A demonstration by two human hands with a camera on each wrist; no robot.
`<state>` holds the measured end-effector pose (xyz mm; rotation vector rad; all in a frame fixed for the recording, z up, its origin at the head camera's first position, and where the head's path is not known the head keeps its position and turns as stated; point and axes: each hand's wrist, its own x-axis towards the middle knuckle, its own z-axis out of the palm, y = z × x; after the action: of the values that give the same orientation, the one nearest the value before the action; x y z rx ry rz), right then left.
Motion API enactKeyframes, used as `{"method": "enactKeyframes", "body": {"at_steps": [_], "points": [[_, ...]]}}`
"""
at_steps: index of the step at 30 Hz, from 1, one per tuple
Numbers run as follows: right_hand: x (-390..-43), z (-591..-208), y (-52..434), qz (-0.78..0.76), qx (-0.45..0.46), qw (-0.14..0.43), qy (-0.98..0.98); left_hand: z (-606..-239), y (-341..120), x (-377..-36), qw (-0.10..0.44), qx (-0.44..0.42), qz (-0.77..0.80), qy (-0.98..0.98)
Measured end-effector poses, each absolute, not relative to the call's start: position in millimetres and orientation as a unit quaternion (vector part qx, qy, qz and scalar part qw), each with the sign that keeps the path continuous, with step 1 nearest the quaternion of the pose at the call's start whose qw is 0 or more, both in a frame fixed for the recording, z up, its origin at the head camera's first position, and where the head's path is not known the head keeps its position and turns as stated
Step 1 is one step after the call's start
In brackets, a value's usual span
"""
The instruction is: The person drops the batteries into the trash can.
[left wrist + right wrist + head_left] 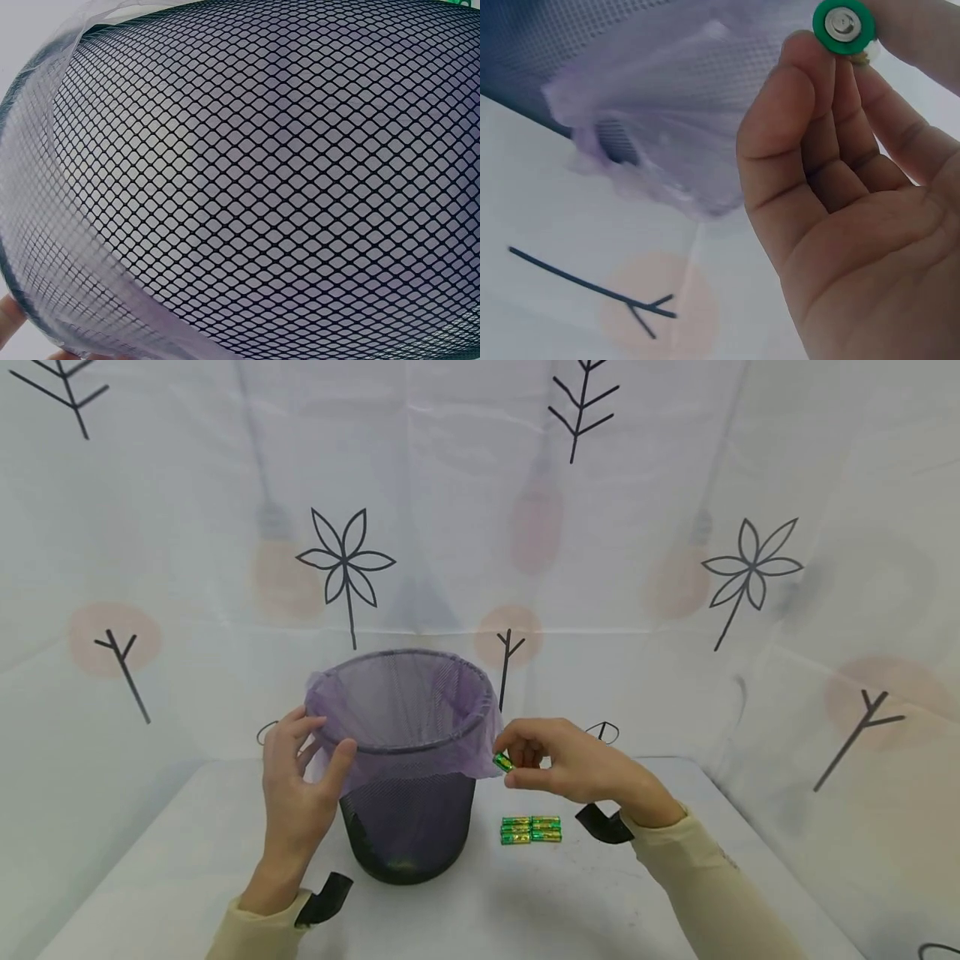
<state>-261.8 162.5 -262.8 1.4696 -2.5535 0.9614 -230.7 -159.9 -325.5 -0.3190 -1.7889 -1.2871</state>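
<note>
A black mesh waste bin (pixel 408 827) lined with a purple bag (pixel 408 752) stands on the white table (pixel 525 910). My left hand (pixel 300 777) holds the bin's rim on its left side, thumb on the bag's folded edge. The mesh wall (pixel 255 187) fills the left wrist view. My right hand (pixel 558 760) pinches a green battery (pixel 502 762) just right of the rim. The battery's round end (pixel 844 26) shows between fingertips in the right wrist view. Several more green batteries (pixel 531 829) lie in a small pile on the table right of the bin.
A white patterned curtain (pixel 675 568) surrounds the table at the back and both sides. Something small and dark lies at the bin's bottom, seen through the mesh.
</note>
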Motion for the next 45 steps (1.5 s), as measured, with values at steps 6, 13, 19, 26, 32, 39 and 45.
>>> {"method": "enactKeyframes", "body": {"at_steps": [6,13,19,26,32,39,45], "points": [[-269.0,-232.9,145.8,0.295,0.495,0.055,-0.816,-323.5,-157.4,-227.1,0.443,-0.12,-0.519,-0.721],[-287.3,-212.7,115.0,0.274,0.499,0.082,-0.818,-314.9,-151.6,-218.4,0.446,-0.125,-0.522,-0.716],[-310.5,-208.6,90.9,0.252,0.47,0.086,-0.841,-322.8,-155.5,-226.4,0.437,-0.12,-0.523,-0.722],[-332.7,-213.6,68.6,0.242,0.44,0.065,-0.862,-333.6,-161.8,-235.7,0.434,-0.119,-0.52,-0.726],[-340.0,-217.7,51.8,0.244,0.435,0.054,-0.865,-332.1,-162.4,-235.0,0.437,-0.121,-0.515,-0.727],[-341.7,-223.0,41.7,0.187,0.408,0.048,-0.892,-329.3,-161.7,-233.9,0.441,-0.129,-0.514,-0.724],[-342.9,-223.9,38.0,0.171,0.404,0.056,-0.897,-329.0,-162.7,-234.8,0.443,-0.13,-0.505,-0.729]]}}
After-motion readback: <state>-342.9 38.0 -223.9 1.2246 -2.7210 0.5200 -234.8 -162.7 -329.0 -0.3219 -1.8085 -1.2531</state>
